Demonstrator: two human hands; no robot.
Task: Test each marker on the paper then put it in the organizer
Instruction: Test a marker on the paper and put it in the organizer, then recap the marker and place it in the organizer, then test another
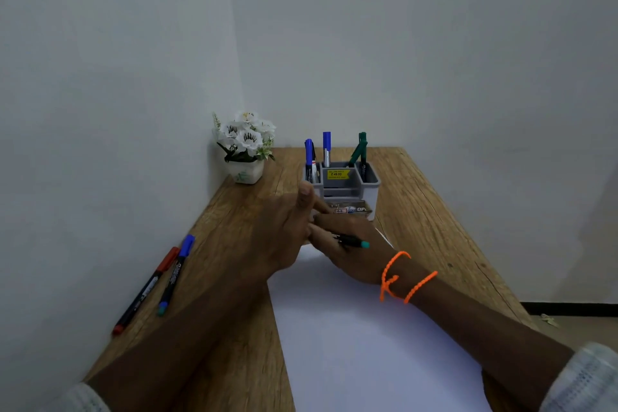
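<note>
The wooden desk (418, 211) is seen in a corner of white walls. The white paper (368, 328) is cut off at the lower edge and partly covered by both forearms. The grey organizer (344, 184) is partly hidden behind the hands; blue and green markers are stood in its rear compartments. The left hand (284, 231) is held loosely open, thumb raised, touching the right hand (351, 254), which is clamped round a black marker (352, 240) above the paper's far edge; its tip is hidden. A red marker (147, 289) and a blue marker (174, 274) are laid side by side at the left
</note>
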